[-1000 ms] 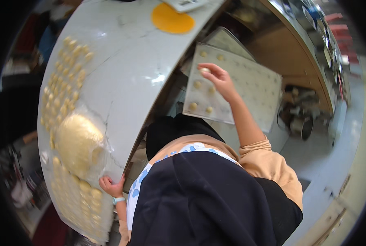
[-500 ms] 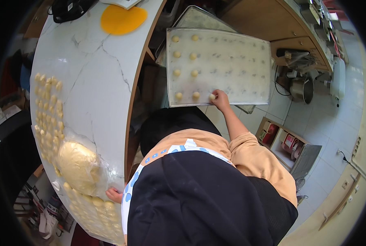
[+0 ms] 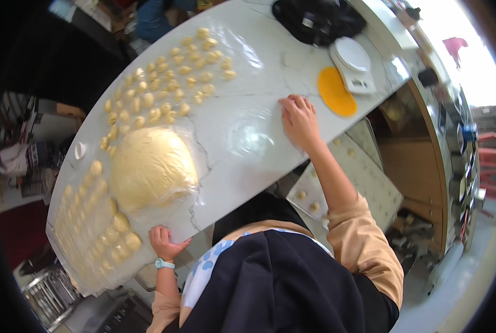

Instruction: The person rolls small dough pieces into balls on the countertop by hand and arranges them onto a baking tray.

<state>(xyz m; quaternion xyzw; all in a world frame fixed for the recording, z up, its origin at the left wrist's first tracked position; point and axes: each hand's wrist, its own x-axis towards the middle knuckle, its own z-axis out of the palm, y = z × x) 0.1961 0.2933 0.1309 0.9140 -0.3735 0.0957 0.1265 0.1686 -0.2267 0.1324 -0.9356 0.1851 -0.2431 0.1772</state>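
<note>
My left hand (image 3: 164,242) rests at the near edge of the marble-patterned table (image 3: 237,177), thumb apart from the fingers and nothing in it. It is beside dough balls (image 3: 121,222) lying under clear plastic. My right hand (image 3: 300,119) is over the tabletop with loosely bent fingers, and no object shows in it. A big lump of pale yellow dough (image 3: 153,166), wrapped in clear plastic, sits between the two groups of small pieces. Small dough pieces (image 3: 172,85) lie in rows on plastic beyond it. Below the table edge, a tray (image 3: 370,188) with dough balls is partly hidden by my right arm.
An orange flat mat (image 3: 336,91) and a white kitchen scale (image 3: 354,61) stand at the far right of the table, near a black bag (image 3: 317,22). A small white cap (image 3: 79,150) lies near the left edge. Wooden cabinets (image 3: 414,166) stand beyond the tray.
My right hand has let go of a dough ball on the tray and moved over the table. The view has turned left toward the table, and my left hand shows more fully.
</note>
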